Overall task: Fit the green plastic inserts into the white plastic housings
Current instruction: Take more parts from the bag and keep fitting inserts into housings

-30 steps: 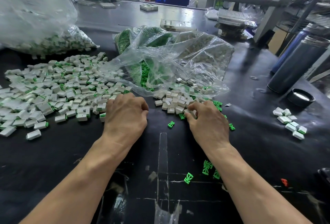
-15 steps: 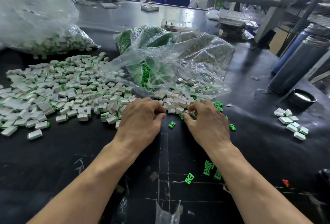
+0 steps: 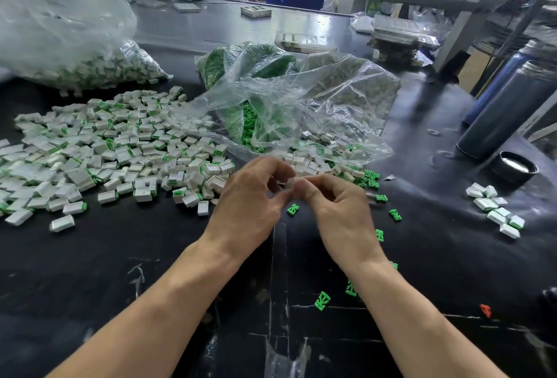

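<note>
Both hands are up off the bench (image 3: 90, 272) now, meeting mid-air. The left hand (image 3: 250, 197) and right hand (image 3: 334, 206) each close their grip on one small white housing (image 3: 290, 184) pinched between the fingertips (any insert in there is hidden). Looks like a fit starting. Half a second ago they were down picking at the pile. Loose green inserts (image 3: 322, 301) lie at six o'clock; finished pieces (image 3: 105, 148) spread at ten.
</note>
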### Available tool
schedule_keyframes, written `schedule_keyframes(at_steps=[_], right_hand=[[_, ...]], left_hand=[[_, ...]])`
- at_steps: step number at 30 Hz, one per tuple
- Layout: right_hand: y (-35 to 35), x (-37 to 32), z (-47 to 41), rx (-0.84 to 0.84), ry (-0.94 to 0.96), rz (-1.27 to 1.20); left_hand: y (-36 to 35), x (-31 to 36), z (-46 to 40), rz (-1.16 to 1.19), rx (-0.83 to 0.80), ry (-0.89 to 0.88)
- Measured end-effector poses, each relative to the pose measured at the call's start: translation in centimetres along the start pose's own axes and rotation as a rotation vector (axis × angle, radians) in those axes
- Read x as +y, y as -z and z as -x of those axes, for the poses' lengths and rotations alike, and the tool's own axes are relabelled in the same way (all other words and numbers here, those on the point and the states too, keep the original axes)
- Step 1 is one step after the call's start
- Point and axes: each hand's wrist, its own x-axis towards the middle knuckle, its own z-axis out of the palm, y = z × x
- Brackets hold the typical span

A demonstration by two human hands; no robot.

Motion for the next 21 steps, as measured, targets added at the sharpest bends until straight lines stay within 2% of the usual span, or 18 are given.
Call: schedule_keyframes(at_steps=[3,8,12,18,21], right_hand=[[0.1,0.2,-0.1,0.004,-0.031,0.018],[0.2,0.5,-0.2,-0.056,0.016,0.571],[-0.5,0.1,-0.4,-0.137,0.02,0.827],[-0.9,0.2,-0.5,-0.095,0.107,0.856],[-0.6,0.6,-0.6,-0.007,0.122,0.676]], left_hand=[[0.2,-0.1,-0.1,-0.001,0.027,-0.001],[0.7,-0.6,-0.6,0.086,0.04,0.084],[0.6,-0.8,-0.7,0.152,0.039,0.109],[0.7,-0.6,-0.7,0.251,0.019,0.13],[0.7,-0.4,-0.7,0.301,0.005,0.147]])
